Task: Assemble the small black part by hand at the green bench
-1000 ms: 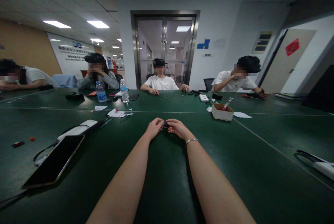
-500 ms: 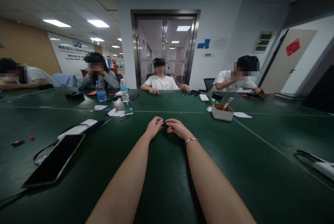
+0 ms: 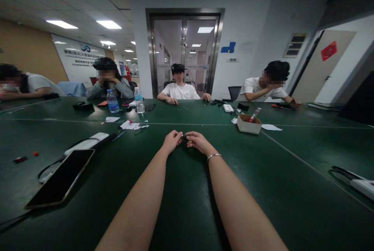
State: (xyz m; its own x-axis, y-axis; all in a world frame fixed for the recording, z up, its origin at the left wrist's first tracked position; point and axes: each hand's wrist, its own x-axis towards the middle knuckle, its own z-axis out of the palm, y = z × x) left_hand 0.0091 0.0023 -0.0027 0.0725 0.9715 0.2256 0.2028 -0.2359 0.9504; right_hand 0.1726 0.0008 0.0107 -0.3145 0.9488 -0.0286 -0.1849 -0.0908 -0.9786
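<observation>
Both my hands meet over the middle of the green table (image 3: 187, 188). Between their fingertips is a small dark object (image 3: 184, 137), too small to make out clearly. My left hand (image 3: 173, 142) pinches its left end with thumb and fingers. On the other side, the fingers of my right hand (image 3: 198, 142) close on its right end; a silver bracelet (image 3: 214, 156) circles that wrist. Part of the object is hidden by the fingers.
A phone (image 3: 62, 179) and a white device (image 3: 87, 143) with a black strap lie at left. Two bottles (image 3: 112, 102) (image 3: 139, 102) and paper scraps (image 3: 129, 125) stand farther back. An open box (image 3: 249, 124) is at right. Several people sit across the table.
The dark object is tilted slightly differently between my fingertips, and a bit more of it shows. My hands have hardly moved. The view has shifted very slightly.
</observation>
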